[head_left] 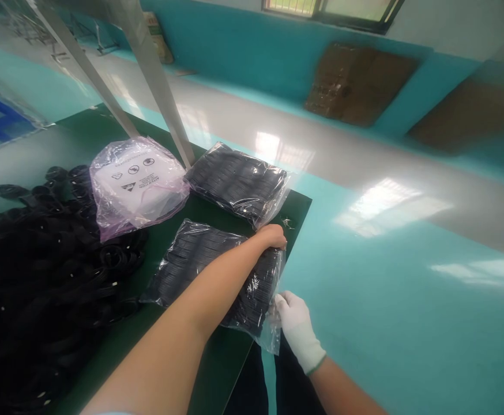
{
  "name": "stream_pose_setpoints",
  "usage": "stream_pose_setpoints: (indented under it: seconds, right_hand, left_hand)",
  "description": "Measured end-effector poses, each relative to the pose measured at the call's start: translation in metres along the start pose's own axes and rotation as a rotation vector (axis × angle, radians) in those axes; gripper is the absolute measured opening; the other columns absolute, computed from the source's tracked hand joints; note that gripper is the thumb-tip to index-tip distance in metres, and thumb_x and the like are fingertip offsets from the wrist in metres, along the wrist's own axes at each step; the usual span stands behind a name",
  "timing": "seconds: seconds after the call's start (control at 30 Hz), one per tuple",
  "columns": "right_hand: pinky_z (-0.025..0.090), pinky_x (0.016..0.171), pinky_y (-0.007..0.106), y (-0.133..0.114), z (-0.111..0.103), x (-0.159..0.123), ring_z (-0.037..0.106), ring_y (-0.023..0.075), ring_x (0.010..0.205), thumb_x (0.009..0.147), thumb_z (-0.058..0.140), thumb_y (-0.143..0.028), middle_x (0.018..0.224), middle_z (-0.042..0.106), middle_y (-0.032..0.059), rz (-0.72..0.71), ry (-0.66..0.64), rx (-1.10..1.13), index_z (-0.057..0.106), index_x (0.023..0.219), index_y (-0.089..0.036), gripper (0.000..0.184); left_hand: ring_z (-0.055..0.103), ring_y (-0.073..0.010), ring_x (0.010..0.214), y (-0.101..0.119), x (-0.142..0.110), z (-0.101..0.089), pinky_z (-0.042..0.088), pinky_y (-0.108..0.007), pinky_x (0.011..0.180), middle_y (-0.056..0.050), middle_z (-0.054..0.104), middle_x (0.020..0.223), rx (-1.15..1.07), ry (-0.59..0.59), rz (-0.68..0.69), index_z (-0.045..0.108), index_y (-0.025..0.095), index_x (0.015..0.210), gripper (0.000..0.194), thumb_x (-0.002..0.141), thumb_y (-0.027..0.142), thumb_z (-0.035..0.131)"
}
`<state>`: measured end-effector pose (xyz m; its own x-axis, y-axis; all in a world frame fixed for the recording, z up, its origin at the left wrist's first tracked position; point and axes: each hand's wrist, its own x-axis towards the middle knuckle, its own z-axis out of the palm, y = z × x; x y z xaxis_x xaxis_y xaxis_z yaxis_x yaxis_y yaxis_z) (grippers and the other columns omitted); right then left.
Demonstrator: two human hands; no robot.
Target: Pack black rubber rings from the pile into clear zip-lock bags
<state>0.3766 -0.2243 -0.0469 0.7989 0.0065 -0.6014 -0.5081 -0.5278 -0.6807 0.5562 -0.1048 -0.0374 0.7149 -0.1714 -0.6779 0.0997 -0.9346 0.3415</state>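
A clear plastic bag point(191, 245) lies flat near the table's edge, packed with rows of black, strip-like pieces. My left hand point(273, 235) is bare and reaches across it, fingers closed on the far corner of its right edge. Lower down that same edge, my right hand point(296, 323) wears a white glove and pinches the loose plastic between thumb and fingers. Part of the bag is hidden under my left forearm. Just beyond it lies a second filled plastic bag point(237, 178) with similar black contents, close to my left hand.
A large heap of black coiled pieces point(53, 271) covers the left of the green table point(157, 216). Behind stands a pinkish plastic bag point(137, 178) with white printed contents, beside a metal post point(161, 75). Cardboard point(356, 83) leans on the far wall.
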Motion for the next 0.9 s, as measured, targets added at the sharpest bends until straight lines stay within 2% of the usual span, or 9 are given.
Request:
stream_pose_setpoints:
  seconds: [0.17, 0.43, 0.57, 0.73, 0.9]
  right_hand:
    - [0.035, 0.044, 0.023, -0.003, 0.001, -0.003, 0.043, 0.0102, 0.044, 0.077, 0.034, -0.033, 0.054, 0.050, -0.0023, 0.023, -0.098, 0.061, 0.035, 0.061, -0.022, 0.019]
    - [0.031, 0.040, 0.023, -0.002, 0.001, 0.002, 0.041, 0.0108, 0.039, 0.073, 0.036, -0.026, 0.046, 0.042, -0.0049, 0.040, -0.088, 0.038, 0.032, 0.058, -0.024, 0.016]
    - [0.033, 0.041, 0.023, 0.001, 0.004, 0.000, 0.043, 0.0109, 0.041, 0.076, 0.035, -0.031, 0.051, 0.047, -0.0034, 0.038, -0.128, 0.063, 0.035, 0.061, -0.023, 0.016]
    - [0.033, 0.042, 0.022, 0.004, 0.005, -0.004, 0.043, 0.0103, 0.042, 0.075, 0.038, -0.029, 0.049, 0.042, -0.0049, 0.027, -0.101, 0.048, 0.031, 0.059, -0.023, 0.018]
    - [0.036, 0.040, 0.023, 0.003, 0.006, -0.016, 0.045, 0.0106, 0.040, 0.075, 0.039, -0.028, 0.049, 0.047, -0.0039, 0.067, -0.101, 0.001, 0.037, 0.061, -0.023, 0.014]
  left_hand:
    - [0.061, -0.0210, 0.082, 0.000, -0.002, -0.001, 0.046, -0.026, 0.069, -0.008, 0.066, 0.095, -0.012, -0.006, -0.003, 0.066, 0.018, 0.089, 0.039, 0.056, 0.037, 0.065]
    - [0.061, -0.0224, 0.080, 0.001, -0.006, -0.002, 0.047, -0.027, 0.067, -0.010, 0.065, 0.096, -0.004, 0.003, 0.006, 0.066, 0.016, 0.087, 0.038, 0.055, 0.036, 0.064]
    - [0.061, -0.0209, 0.079, 0.002, -0.006, -0.002, 0.047, -0.026, 0.066, -0.009, 0.065, 0.094, 0.001, 0.004, 0.001, 0.065, 0.017, 0.087, 0.037, 0.056, 0.035, 0.063]
    - [0.061, -0.0213, 0.082, 0.003, -0.007, -0.002, 0.047, -0.026, 0.069, -0.009, 0.065, 0.096, 0.007, 0.007, 0.004, 0.065, 0.016, 0.088, 0.037, 0.056, 0.035, 0.064]
    - [0.061, -0.0224, 0.082, 0.004, -0.009, -0.003, 0.047, -0.028, 0.069, -0.010, 0.065, 0.096, 0.008, 0.007, 0.007, 0.065, 0.016, 0.087, 0.037, 0.056, 0.036, 0.064]
